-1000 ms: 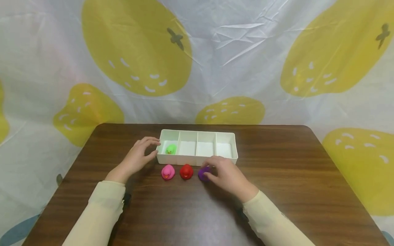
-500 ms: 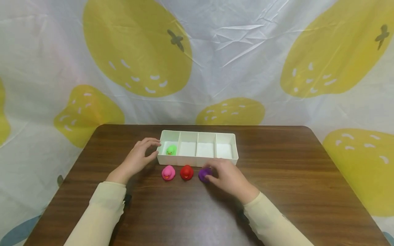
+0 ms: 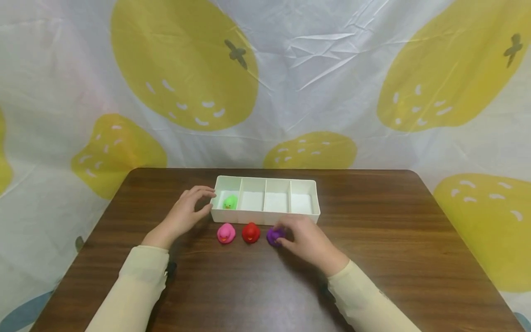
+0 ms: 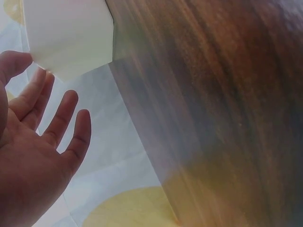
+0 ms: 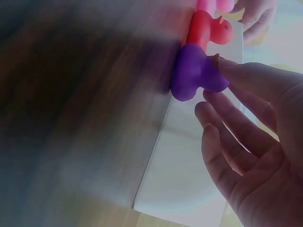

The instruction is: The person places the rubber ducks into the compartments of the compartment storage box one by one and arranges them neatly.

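A purple rubber duck (image 5: 189,78) sits on the table in front of the white divided box (image 3: 265,217). My right hand (image 3: 309,240) pinches the duck's head between thumb and fingers, as the right wrist view shows. To its left, a red rubber duck (image 3: 250,233) and a pink rubber duck (image 3: 226,234) stand in a row. A green rubber duck (image 3: 230,202) lies inside the box's leftmost compartment. At the box's left end, my left hand (image 3: 186,212) touches the wall with thumb and fingertips (image 4: 21,61), its other fingers loosely extended.
The brown wooden table (image 3: 232,290) carries the box near its far side. Behind its far edge hangs a white cloth (image 3: 315,101) printed with large yellow fruit. The box's three other compartments show bare floors.
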Tool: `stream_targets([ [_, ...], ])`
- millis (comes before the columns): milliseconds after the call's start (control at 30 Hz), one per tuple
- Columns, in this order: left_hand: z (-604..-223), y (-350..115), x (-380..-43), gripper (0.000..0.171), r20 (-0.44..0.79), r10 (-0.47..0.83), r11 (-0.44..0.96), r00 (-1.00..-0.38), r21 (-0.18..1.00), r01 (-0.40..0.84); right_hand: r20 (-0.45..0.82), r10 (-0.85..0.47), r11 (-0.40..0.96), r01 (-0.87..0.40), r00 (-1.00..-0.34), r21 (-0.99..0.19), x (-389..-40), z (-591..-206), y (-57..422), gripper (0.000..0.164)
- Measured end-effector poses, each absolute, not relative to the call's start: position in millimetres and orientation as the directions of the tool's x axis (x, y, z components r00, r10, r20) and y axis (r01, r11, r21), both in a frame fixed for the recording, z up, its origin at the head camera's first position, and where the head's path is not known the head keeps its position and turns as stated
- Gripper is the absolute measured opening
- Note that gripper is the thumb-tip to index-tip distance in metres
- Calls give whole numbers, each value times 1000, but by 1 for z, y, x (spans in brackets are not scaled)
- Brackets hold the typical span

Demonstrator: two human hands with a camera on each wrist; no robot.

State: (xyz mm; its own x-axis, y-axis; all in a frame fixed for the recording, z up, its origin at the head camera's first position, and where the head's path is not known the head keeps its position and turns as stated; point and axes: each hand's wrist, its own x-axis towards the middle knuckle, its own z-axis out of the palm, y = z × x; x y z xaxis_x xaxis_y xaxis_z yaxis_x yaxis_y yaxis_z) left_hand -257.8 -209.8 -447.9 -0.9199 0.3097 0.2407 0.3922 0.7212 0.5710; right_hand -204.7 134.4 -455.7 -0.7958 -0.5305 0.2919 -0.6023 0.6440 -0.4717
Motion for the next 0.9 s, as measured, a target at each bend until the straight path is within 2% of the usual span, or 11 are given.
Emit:
stream_targets([
  [200,-448,-209,-259,33,206,304,724,-930,584,366,276,-518,650,-583,-809,-488,-203,-453,134,17],
  [900,-447,-208,-258,32,211,298,724,-931,586,364,276,-493,668,-562,-825,-487,-204,-446,135,18],
])
